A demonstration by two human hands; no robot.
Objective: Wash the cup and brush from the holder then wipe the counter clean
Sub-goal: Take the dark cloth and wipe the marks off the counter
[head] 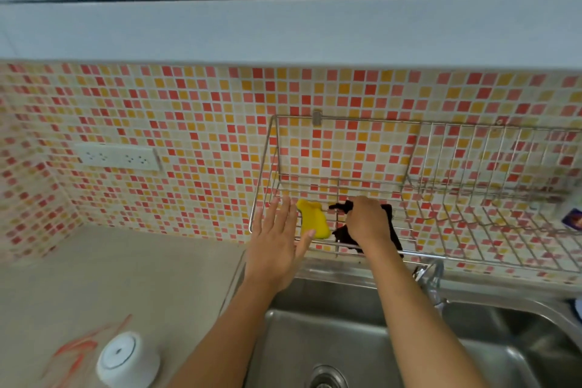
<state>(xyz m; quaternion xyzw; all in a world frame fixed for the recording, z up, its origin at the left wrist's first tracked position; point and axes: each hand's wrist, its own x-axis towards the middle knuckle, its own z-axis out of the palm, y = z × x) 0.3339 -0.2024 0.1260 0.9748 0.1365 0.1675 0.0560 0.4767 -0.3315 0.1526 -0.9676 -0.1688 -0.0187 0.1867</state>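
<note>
A wire dish rack [409, 186] hangs on the mosaic-tiled wall [189, 123] above a stainless steel sink [393, 340]. In the rack's left section lie a yellow sponge [311, 219] and, just beside it to the right, a dark cloth [390, 224]. The right hand [367, 220] is curled down over the cloth, fingers gathered into the fabric. The left hand [277, 239] is flat with fingers spread, empty, held at the rack's left front corner with its thumb just below the sponge. The sink basin holds nothing but its drain [324, 378]; the faucet [433, 277] stands behind it. On the beige counter [110, 274] to the left, a white cup [127, 359] sits upside down, next to what may be a clear bag with orange markings [78, 353], too blurred to be sure. At the rack's far right edge a small packet [571, 217] is partly visible.
</note>
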